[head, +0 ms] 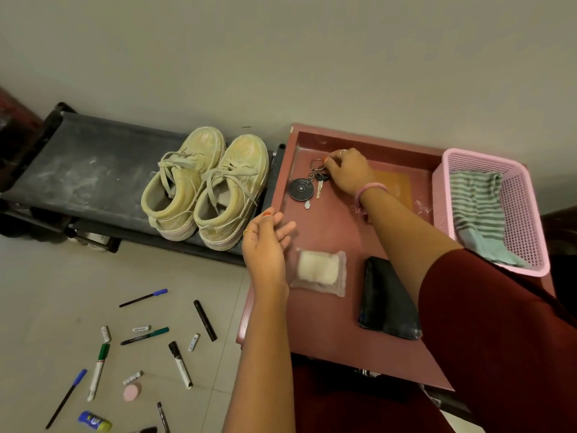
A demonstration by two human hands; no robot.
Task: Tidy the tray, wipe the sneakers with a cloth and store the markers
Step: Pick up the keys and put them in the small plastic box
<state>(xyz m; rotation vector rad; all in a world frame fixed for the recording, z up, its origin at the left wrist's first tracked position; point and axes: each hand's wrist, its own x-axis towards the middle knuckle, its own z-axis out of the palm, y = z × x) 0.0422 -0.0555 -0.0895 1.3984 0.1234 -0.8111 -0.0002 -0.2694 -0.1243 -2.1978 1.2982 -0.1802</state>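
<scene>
A: Where are your hands?
B: Your right hand (pixel 348 173) pinches the keyring (pixel 307 182) near the tray's (pixel 327 323) far rim; your left hand (pixel 265 245) hovers relaxed at its left edge.
A: The keys' axis?
B: Toward you.

at right of centre a dark red tray (pixel 324 323) holds a key ring (pixel 307 182), a clear packet (pixel 318 270) and a black wallet (pixel 388 300). the right hand (pixel 348 173) pinches the key ring; the left hand (pixel 265 242) hovers with loose fingers at the tray's left rim. sneakers (pixel 206 185) sit on a rack left of centre, markers (pixel 146 335) scattered at lower left, a striped cloth (pixel 477 207) in a pink basket (pixel 530 214) at right.
</scene>
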